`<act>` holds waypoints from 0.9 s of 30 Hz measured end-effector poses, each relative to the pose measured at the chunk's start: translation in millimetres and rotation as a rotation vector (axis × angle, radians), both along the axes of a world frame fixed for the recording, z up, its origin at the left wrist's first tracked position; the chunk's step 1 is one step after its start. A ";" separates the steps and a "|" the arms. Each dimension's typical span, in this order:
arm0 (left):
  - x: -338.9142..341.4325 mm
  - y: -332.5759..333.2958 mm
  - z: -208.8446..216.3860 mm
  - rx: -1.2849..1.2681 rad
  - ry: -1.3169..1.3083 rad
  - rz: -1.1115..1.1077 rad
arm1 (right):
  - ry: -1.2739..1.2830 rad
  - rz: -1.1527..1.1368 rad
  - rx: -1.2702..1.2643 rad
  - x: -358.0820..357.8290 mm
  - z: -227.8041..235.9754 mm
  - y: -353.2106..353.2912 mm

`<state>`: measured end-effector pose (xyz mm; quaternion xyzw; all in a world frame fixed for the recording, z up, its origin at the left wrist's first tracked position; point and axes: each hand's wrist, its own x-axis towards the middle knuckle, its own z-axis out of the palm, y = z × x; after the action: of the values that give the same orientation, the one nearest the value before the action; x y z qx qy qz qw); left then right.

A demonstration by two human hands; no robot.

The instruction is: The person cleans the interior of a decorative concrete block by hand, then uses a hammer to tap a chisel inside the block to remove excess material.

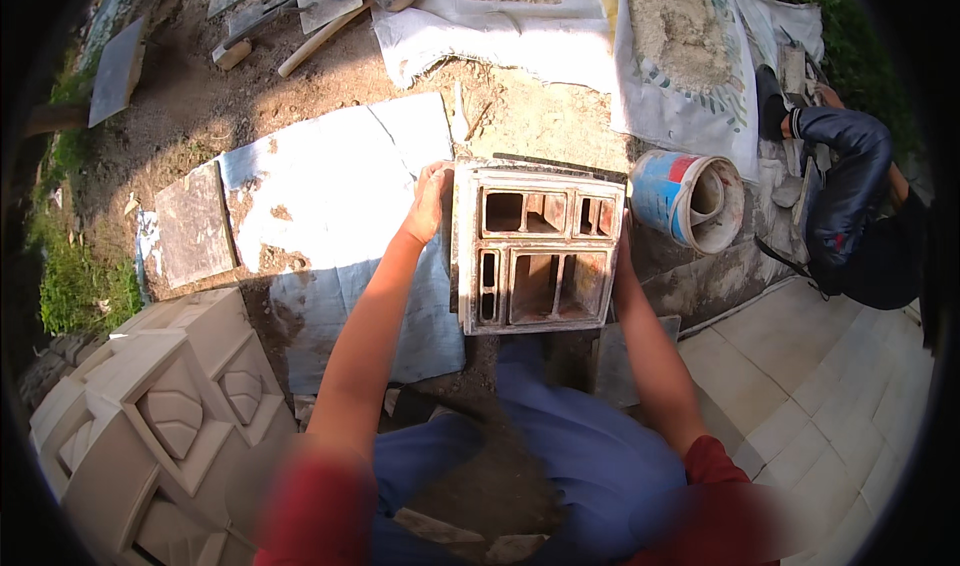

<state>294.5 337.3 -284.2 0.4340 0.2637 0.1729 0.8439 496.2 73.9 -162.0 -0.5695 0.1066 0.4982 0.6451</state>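
1. The left hand (432,204) clasps the compartmented frame (543,243) along its left edge.
2. The right hand (624,258), mostly hidden, meets its right side; finger state unclear.
3. The frame is beside the bucket (655,198).

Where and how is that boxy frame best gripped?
The boxy frame is probably best gripped by its opposite outer sides, left hand from the left, right hand from the right, since rectangular openings break up its camera-facing front.
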 end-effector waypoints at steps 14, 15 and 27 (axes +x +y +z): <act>5.9 -29.6 11.6 0.846 0.256 0.189 | 0.006 0.000 0.025 -23.7 -2.3 -17.2; 4.0 -30.1 11.0 0.875 0.272 0.198 | 0.009 0.003 0.032 -24.5 -3.3 -14.7; 1.1 -28.2 13.4 0.841 0.267 0.232 | 0.030 0.029 0.044 -15.6 -13.6 -2.1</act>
<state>295.6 309.1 -270.8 0.7250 0.3239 0.3008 0.5282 480.6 71.8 -175.5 -0.5491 0.0973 0.5182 0.6485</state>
